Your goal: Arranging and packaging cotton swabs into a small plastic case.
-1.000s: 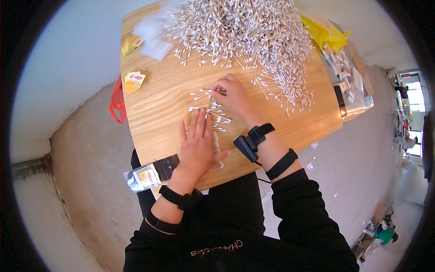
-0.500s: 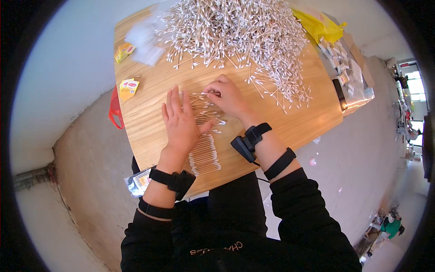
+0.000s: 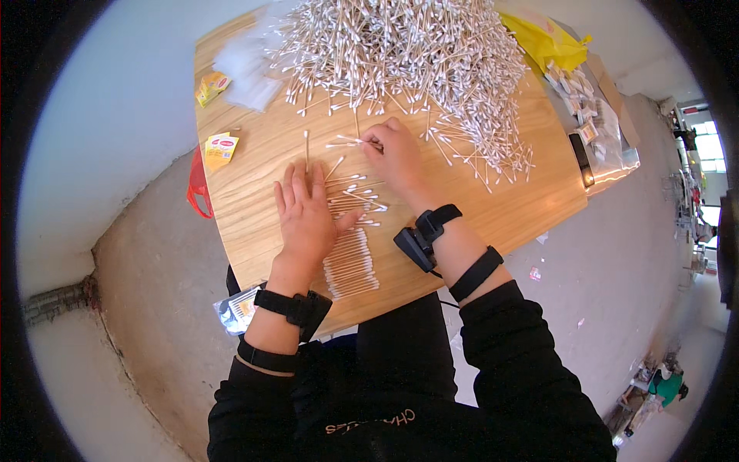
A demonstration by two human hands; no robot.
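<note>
My left hand (image 3: pixel 304 215) lies flat with its fingers stretched out, its thumb over a row of cotton swabs (image 3: pixel 350 266) set side by side near the table's front edge. A single cotton swab (image 3: pixel 306 145) sticks out past its fingertips. Just beyond the row, several swabs (image 3: pixel 356 192) lie loose and crossed at angles. My right hand (image 3: pixel 394 154) is closed in a pinch on a few cotton swabs (image 3: pixel 345 142), whose white tips point left. Its fingertips partly hide them.
A large heap of cotton swabs (image 3: pixel 400 54) covers the far side of the wooden table (image 3: pixel 462 223). Clear plastic bags (image 3: pixel 250 73) and yellow cards (image 3: pixel 221 148) lie at the left. A yellow bag (image 3: pixel 550 42) and an open box (image 3: pixel 608 115) stand at the right.
My right hand has moved a little away from me, toward the heap, with the pinched swabs. My left hand has drawn slightly nearer, and a swab now shows beyond its fingertips.
</note>
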